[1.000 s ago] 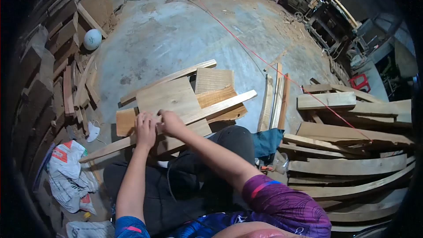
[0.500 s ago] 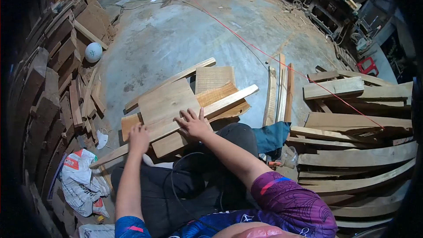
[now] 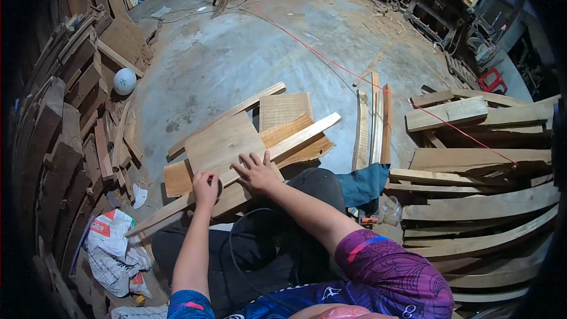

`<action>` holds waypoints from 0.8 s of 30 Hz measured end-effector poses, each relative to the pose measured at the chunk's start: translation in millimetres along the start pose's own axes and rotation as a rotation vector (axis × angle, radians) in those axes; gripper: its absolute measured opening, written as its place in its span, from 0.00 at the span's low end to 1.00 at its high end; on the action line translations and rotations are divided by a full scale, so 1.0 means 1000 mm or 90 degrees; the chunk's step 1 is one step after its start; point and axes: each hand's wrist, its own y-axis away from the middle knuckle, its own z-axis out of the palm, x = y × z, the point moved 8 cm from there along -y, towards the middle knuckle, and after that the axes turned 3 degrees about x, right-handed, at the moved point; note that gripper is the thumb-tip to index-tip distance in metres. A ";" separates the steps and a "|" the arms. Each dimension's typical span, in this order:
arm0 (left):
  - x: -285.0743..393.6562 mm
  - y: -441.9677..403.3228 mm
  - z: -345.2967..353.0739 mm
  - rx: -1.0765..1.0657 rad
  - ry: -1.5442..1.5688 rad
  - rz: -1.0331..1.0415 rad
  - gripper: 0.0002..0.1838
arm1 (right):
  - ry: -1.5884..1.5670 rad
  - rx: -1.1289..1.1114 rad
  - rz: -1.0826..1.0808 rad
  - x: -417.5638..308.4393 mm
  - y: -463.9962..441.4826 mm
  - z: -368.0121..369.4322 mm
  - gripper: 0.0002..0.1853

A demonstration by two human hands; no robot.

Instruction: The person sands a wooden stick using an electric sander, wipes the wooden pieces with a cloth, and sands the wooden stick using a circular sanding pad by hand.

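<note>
A square, pale wooden board (image 3: 224, 139) lies on a stack of wood before my knees. Along its near edge runs a long, narrow wooden strip (image 3: 310, 132), slanting from lower left to upper right. My right hand (image 3: 258, 172) rests on the strip and the board's near corner, fingers spread. Over the strip, further left, my left hand (image 3: 205, 189) is closed around a small dark, rounded object (image 3: 220, 188), mostly hidden by the fingers. Under these are a rough-edged orange-brown board (image 3: 289, 133) and another pale board (image 3: 233, 199).
Timber is piled along the left wall (image 3: 53, 136) and stacked on the right (image 3: 472, 210). A white ball (image 3: 124, 81) sits by the left pile. A red line (image 3: 331, 56) crosses the floor. A printed sack (image 3: 115, 254) lies at lower left. Upright strips (image 3: 374, 121) stand right of the stack.
My left hand has moved right along the strip, and a dark rounded object now shows in it. The right hand stays on the wood, its position nearly the same.
</note>
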 end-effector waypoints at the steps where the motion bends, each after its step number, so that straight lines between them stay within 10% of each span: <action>1: 0.016 0.003 0.002 0.007 -0.060 0.099 0.07 | 0.002 -0.005 -0.002 0.000 0.001 0.000 0.31; 9: -0.053 -0.008 -0.063 0.178 -0.231 -0.050 0.11 | -0.031 -0.043 -0.015 0.002 -0.004 0.007 0.32; 19: 0.056 -0.016 0.037 -0.115 -0.143 0.188 0.13 | -0.021 -0.028 -0.027 0.007 -0.007 0.018 0.31; 24: -0.075 -0.026 -0.056 -0.236 -0.376 -0.003 0.18 | -0.021 0.001 -0.031 -0.001 -0.005 0.004 0.30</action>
